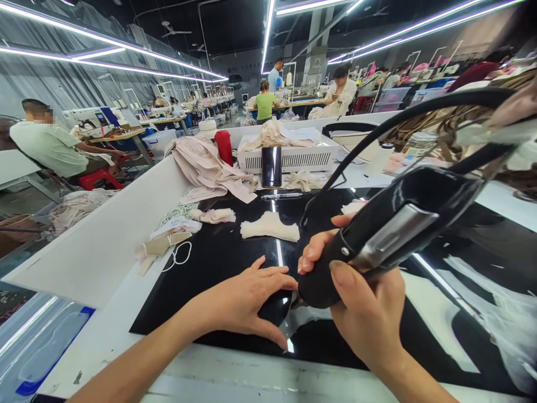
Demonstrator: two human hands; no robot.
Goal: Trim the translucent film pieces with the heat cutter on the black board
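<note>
My right hand (pixel 369 308) is closed around a black corded hand tool (pixel 403 224) that looks like a steam iron. A silver lever runs along the tool's side, and its lower tip is mostly hidden. My left hand (pixel 247 296) lies open over the glossy black board (pixel 184 302), fingers spread, its index fingertip close to the tool's lower end. Below the tool a thin pale piece (pixel 308 318) rests on the board. Beyond my hands sits a cream, stacked fabric piece (pixel 269 226). Another cream cut piece (pixel 436 319) lies right of my right hand.
A thick black cable (pixel 377 131) arches up to the right. Behind the board stand a white vented box (pixel 293 155), a phone (pixel 271 167) and a red container (pixel 224 146). Beige fabric (pixel 205 162) heaps at the left. Sheer material (pixel 507 330) lies right. People work at sewing tables behind.
</note>
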